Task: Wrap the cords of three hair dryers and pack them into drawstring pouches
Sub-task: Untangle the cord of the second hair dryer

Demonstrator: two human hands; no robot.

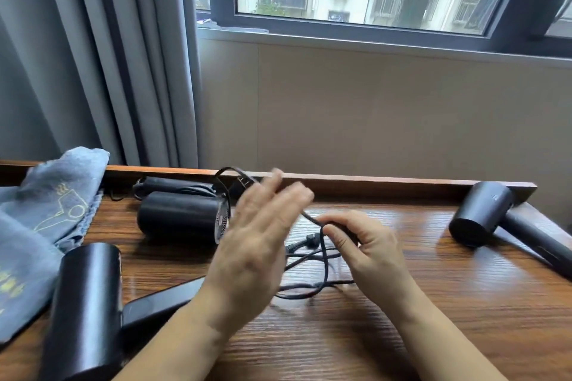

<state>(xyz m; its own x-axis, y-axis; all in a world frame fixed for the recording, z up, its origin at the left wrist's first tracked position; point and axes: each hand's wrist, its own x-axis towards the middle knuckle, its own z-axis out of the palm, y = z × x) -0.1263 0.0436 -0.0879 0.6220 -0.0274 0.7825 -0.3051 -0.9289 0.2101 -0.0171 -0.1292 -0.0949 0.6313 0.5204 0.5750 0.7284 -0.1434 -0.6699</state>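
My right hand (368,244) grip curled round black cord (322,260), pinching it near plug, above middle of wooden bench (402,318). My left hand (257,232) raised, fingers straight, blurred, holding nothing; cord runs behind it. Loose cord loops lie on bench under both hands. Three black hair dryers: near-left (86,306), far-left (182,216), far-right (483,213). Grey-blue pouches (46,210) heaped at left edge.
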